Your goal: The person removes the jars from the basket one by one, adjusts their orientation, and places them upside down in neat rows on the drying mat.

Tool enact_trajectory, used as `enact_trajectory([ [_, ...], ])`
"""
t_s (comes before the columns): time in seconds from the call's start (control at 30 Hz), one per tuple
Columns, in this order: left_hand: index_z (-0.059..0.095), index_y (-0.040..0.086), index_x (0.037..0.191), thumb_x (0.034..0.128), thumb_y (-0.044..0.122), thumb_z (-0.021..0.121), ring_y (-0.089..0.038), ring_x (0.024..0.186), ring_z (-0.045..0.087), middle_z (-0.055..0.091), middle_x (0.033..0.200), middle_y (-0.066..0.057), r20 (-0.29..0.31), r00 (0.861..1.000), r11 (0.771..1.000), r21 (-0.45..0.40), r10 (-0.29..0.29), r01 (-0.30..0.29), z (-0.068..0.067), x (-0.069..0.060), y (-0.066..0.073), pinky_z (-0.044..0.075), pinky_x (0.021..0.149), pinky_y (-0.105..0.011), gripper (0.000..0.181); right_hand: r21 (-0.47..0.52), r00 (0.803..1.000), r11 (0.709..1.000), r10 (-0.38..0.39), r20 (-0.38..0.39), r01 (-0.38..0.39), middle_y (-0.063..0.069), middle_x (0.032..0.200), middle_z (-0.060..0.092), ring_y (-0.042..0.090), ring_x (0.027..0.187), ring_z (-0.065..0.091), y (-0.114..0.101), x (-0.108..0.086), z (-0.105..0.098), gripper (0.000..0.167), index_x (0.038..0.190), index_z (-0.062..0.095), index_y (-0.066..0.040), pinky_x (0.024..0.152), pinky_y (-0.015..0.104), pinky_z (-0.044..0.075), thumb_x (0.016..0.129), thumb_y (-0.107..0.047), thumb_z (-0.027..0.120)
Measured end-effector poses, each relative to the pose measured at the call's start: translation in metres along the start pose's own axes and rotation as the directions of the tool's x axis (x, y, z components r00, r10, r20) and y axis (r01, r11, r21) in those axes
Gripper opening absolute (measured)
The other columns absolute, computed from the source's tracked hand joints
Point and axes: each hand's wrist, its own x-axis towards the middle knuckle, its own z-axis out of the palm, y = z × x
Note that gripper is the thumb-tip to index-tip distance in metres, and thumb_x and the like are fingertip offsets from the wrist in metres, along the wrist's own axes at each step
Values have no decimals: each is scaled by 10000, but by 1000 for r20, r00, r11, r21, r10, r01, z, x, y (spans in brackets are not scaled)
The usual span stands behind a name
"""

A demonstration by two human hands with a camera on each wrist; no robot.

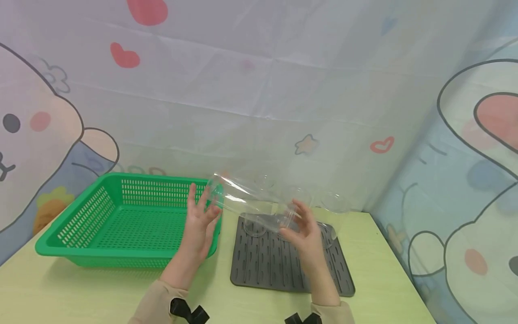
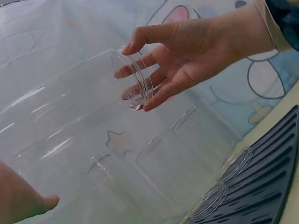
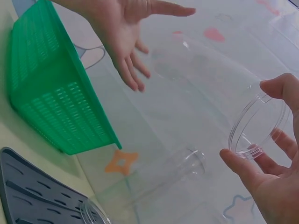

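A large clear cylindrical jar (image 1: pixel 247 195) is held tilted in the air between the two hands. My right hand (image 1: pixel 307 236) grips its rimmed end, with thumb and fingers spread round the rim in the right wrist view. My left hand (image 1: pixel 197 225) has its fingers spread beside the jar's other end; whether it touches the jar I cannot tell. Below, several more clear jars (image 2: pixel 205 200) stand on a dark grey ridged mat (image 1: pixel 279 270). Their outlines are faint, and the held jar and right hand partly cover them in the head view.
A green slotted plastic basket (image 1: pixel 133 253) stands on the left of the pale yellow table (image 1: pixel 388 279), with nothing seen inside. The ridged mat lies right of it. Behind hangs a printed cloth (image 1: pixel 251 90) with cartoon figures.
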Motion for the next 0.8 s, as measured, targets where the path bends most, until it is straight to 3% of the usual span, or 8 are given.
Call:
enact_trajectory([
  [0.07,-97,266,1568,890,211,728,-355,1506,125,11,1651,-98,64,997,996,-78,-44,49,-3,1,-2,143,1221,-522,1069,21,1000,1000,-11,7,11,133,1465,364,96,1218,517,1,0,3,721,1463,329,1,920,254,537,815,114,625],
  [0.17,-105,244,1572,879,296,739,-417,1500,88,-60,1645,-142,173,980,977,-172,-98,128,-4,1,-6,103,1216,-553,1093,48,1000,999,-19,17,18,94,1452,392,146,1248,505,3,-1,8,711,1459,349,-30,931,263,534,816,104,624],
  [0.33,-102,233,1575,875,333,740,-439,1492,80,8,1650,-145,294,946,962,-187,-139,199,0,-1,-11,133,1207,-547,1099,79,999,997,-25,45,21,39,1434,421,194,1292,481,4,-3,15,715,1464,338,-38,952,267,523,825,77,636],
  [0.5,-81,275,1576,907,281,705,-396,1496,143,10,1654,-123,325,934,952,-208,-151,226,6,-5,-19,257,1186,-513,1033,90,997,996,-34,67,28,69,1447,403,230,1306,476,5,-3,20,723,1468,319,-24,959,282,521,832,49,654],
  [0.67,1,322,1577,948,173,639,-256,1408,408,40,1653,-81,312,939,928,-289,-141,235,8,-6,-26,417,1107,-416,908,89,995,996,-38,89,30,127,1480,373,232,1312,469,8,-3,22,724,1467,318,-26,962,295,522,838,16,676],
  [0.8,28,317,1573,961,136,617,-189,1329,503,127,1626,-37,293,947,914,-333,-132,231,8,-6,-29,451,1075,-384,869,84,994,996,-27,106,18,186,1509,336,233,1322,459,9,-3,23,760,1481,272,11,962,290,521,847,-8,690],
])
